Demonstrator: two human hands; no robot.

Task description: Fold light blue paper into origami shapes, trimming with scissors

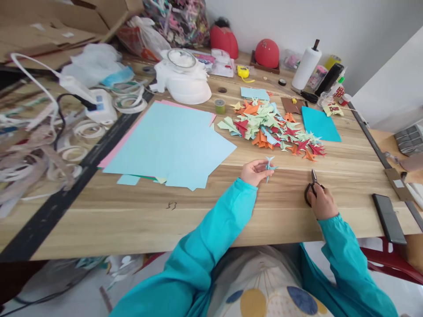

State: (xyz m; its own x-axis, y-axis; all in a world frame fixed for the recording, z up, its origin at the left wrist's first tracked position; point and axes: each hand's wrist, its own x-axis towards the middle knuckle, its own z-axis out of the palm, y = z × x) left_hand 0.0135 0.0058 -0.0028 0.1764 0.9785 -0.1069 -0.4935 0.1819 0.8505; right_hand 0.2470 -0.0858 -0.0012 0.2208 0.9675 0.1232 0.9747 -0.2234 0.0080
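Observation:
My left hand [254,171] pinches a small folded light-blue paper shape [270,166] just above the wooden table [132,215]. My right hand [321,203] rests on the table with its fingers closed around the black handles of a pair of scissors [312,186], blades pointing away from me. Just beyond both hands lies a heap of several folded paper shapes [274,130] in green, orange, red and blue. A stack of light-blue and pink paper sheets [168,145] lies to the left of my left hand.
A teal sheet [320,124] lies at the right of the heap. A dark phone [389,218] sits near the right front edge. Tape rolls [128,102], a white container [183,79], a paper towel roll [306,67] and bags crowd the back and left.

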